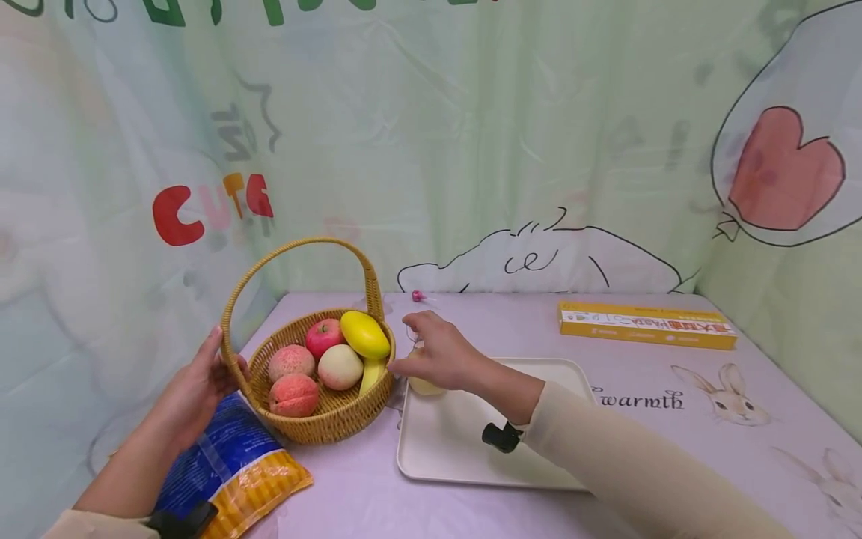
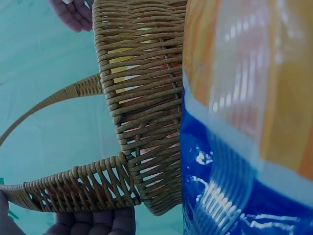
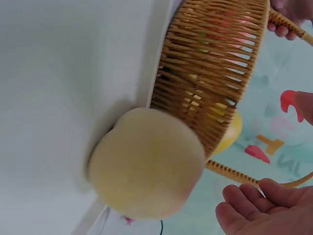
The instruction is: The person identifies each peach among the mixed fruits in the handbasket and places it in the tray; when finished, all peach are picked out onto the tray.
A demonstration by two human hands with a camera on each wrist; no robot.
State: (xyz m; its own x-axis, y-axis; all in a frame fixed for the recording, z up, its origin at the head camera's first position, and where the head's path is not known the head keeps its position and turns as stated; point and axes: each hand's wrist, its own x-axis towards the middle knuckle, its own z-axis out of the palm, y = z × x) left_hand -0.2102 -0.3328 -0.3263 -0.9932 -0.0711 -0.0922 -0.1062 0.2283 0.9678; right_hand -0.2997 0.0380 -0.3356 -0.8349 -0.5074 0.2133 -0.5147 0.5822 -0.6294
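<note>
My left hand (image 1: 202, 374) grips the handle of a wicker basket (image 1: 330, 428) at its left side; in the left wrist view its fingers (image 2: 98, 224) lie behind the woven handle. Inside the basket lie a red apple (image 1: 324, 337), two pinkish peaches (image 1: 294, 395), a pale peach (image 1: 340, 367), a smooth yellow oval fruit (image 1: 365, 335) and a longer yellow fruit (image 1: 372, 374). A second pale peach (image 3: 146, 164) sits at the left edge of a white tray (image 1: 485, 449). Over it hovers my right hand (image 1: 441, 352), fingers spread and holding nothing, beside the basket's right rim.
A blue and orange plastic bag (image 1: 236, 464) lies against the basket's near left side. At the back right is a long yellow pasta box (image 1: 646, 326). One small pink object (image 1: 417, 296) lies near the back edge, before a printed curtain (image 1: 431, 150).
</note>
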